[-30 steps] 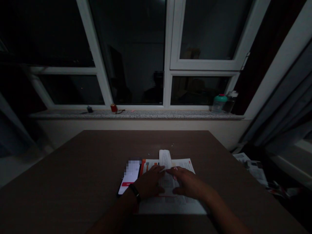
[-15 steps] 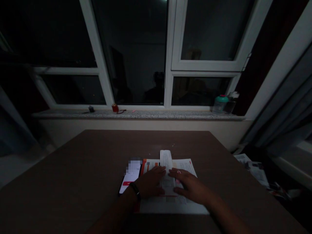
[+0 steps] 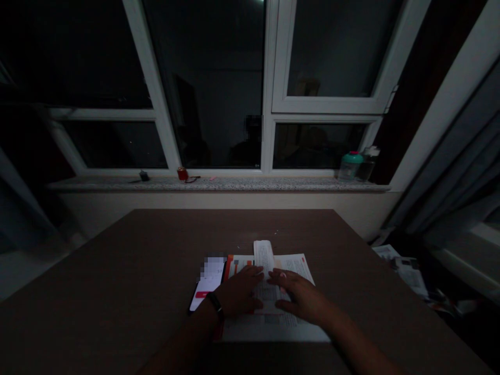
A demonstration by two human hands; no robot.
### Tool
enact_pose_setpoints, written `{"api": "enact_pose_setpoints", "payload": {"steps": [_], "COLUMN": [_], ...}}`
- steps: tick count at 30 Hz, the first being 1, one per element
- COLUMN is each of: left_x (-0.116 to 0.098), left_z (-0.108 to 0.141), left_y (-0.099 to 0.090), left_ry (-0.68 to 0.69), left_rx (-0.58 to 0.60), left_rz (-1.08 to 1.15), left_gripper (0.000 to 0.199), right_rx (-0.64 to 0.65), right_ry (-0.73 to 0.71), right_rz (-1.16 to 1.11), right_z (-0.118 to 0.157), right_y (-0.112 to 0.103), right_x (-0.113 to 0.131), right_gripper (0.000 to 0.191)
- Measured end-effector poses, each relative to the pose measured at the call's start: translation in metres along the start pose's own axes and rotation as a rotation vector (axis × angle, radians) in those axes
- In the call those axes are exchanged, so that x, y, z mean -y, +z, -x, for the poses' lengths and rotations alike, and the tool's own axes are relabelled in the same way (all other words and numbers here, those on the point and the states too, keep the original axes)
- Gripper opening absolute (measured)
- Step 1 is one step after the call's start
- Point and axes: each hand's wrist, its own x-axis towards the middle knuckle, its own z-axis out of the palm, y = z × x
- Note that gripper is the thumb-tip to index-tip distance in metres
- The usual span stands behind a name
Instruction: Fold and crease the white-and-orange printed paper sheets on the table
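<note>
A folded strip of printed paper lies lengthwise on a printed booklet with a red left edge. My left hand, with a dark band on its wrist, rests on the strip's left side, fingers spread. From the right, my right hand lies on the strip with its fingers apart; something small and pink shows at its fingers. A phone with a lit screen is beside the booklet, left of my left hand.
The brown table reaches to a wall below a window. On the stone sill stand a red jar, a small dark object and a bottle with a teal lid. Papers lie beyond the table's right edge.
The whole view has shifted very slightly. Both hands remain on the folded paper in nearly the same places.
</note>
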Motion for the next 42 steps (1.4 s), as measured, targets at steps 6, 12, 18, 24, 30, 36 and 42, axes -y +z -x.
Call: {"api": "enact_pose_setpoints", "payload": {"steps": [6, 12, 18, 24, 30, 36, 42], "left_x": [-0.0014, -0.0006, -0.0025, 0.0010, 0.0033, -0.0022, -0.0007], "left_z": [-0.0008, -0.0013, -0.0011, -0.0018, -0.0026, -0.0017, -0.0029], "left_y": [-0.0011, 0.0015, 0.0008, 0.0030, 0.0040, 0.0001, 0.0016], "left_ry": [-0.017, -0.027, 0.000, -0.018, -0.034, -0.056, -0.044], "left_rx": [0.012, -0.002, -0.020, -0.020, -0.011, 0.000, -0.005], "left_rz": [-0.018, -0.020, -0.020, -0.013, 0.008, 0.015, 0.005], "left_gripper": [0.073, 0.071, 0.070, 0.074, 0.074, 0.073, 0.074], "right_rx": [-0.007, -0.002, 0.014, 0.046, 0.031, -0.154, -0.172], "right_ry": [0.001, 0.006, 0.042, 0.062, 0.018, 0.000, 0.038], "right_rz": [-0.012, -0.039, -0.069, -0.096, -0.123, -0.054, 0.008], "right_z": [-0.0008, -0.0006, -0.0001, 0.0021, 0.0041, -0.0024, -0.0057], "right_y": [-0.0002, 0.0003, -0.0042, -0.0060, -0.0066, -0.0030, 0.0016], "right_x": [0.0006, -0.0024, 0.0002, -0.0010, -0.0052, -0.0021, -0.0028], "right_gripper": [0.056, 0.056, 0.066, 0.072, 0.070, 0.036, 0.030]}}
